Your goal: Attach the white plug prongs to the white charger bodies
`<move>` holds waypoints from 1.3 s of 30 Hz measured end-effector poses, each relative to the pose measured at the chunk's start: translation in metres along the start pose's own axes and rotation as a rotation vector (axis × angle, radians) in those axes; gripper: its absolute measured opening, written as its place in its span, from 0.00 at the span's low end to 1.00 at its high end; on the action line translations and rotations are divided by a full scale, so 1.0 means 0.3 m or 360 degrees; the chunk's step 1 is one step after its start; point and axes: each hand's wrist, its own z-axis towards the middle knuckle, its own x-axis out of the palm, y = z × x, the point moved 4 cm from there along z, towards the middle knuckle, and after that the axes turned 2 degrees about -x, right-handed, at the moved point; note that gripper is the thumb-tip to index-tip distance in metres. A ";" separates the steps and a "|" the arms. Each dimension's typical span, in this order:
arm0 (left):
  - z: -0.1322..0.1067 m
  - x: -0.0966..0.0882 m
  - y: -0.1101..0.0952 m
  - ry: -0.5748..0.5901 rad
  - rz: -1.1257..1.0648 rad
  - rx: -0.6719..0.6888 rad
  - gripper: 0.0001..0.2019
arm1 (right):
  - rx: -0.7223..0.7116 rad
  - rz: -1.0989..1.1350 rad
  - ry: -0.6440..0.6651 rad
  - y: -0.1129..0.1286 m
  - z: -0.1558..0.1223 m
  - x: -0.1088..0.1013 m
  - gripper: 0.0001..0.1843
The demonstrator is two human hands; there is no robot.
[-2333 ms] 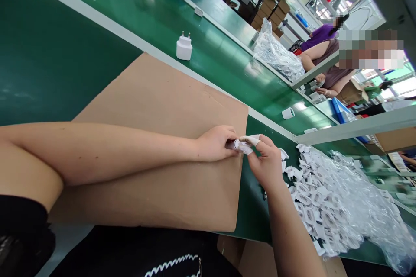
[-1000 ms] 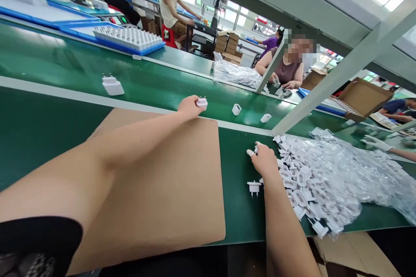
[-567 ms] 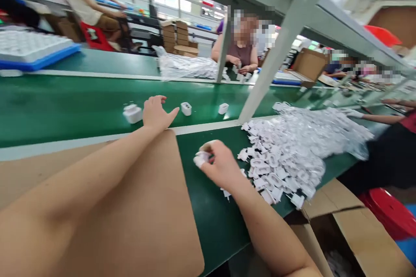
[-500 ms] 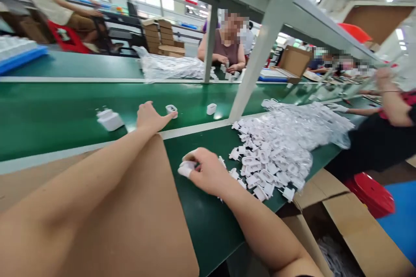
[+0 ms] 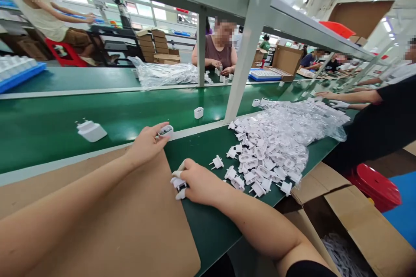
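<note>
Between the thumb and fingers of my left hand (image 5: 147, 143) is a white charger housing (image 5: 166, 130), its open end facing up, at the near edge of the green belt. My right hand (image 5: 198, 181), with white covers on its fingertips, pinches a white plug cap (image 5: 178, 183) with pins above the cardboard sheet's edge. To its right lies a single plug cap (image 5: 217, 162), beside a heap of similar plug caps (image 5: 260, 160) partly under clear plastic. On the belt stand another open housing (image 5: 199, 113) and a charger with its plug fitted (image 5: 91, 130), lying on its side.
A cardboard sheet (image 5: 130, 225) covers the bench under my left arm. A slanted metal post (image 5: 247, 43) rises at the belt's near edge. An open carton (image 5: 344, 229) sits low at right, near a red stool (image 5: 377, 188). Co-workers sit across the belt and at right.
My left hand has closed on the charger housing and drawn it off the belt toward me. My right hand has moved slightly left and down with the plug cap. The view has shifted a little.
</note>
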 end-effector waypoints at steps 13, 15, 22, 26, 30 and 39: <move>-0.540 0.015 -0.012 0.0186 -0.0797 0.0032 0.26 | 0.0477 0.1385 -0.0332 -0.019 0.031 -0.077 0.22; -0.538 0.023 -0.004 0.0103 -0.0855 0.0038 0.25 | 0.0524 0.1399 -0.0286 -0.007 0.035 -0.057 0.24; -0.520 -0.010 -0.023 0.0053 -0.0768 0.0233 0.12 | 0.0042 0.0414 -0.0519 0.082 0.035 -0.028 0.14; -0.514 -0.011 -0.020 0.0075 -0.0727 0.0214 0.10 | -0.0224 0.0001 -0.0521 0.160 0.025 -0.020 0.18; -0.513 -0.009 -0.015 0.0087 -0.0727 0.0219 0.08 | -0.0046 0.0417 -0.0270 0.159 0.048 -0.037 0.13; -0.510 -0.006 -0.014 0.0130 -0.0706 0.0199 0.08 | -0.0396 -0.0491 -0.0115 0.213 0.076 -0.052 0.13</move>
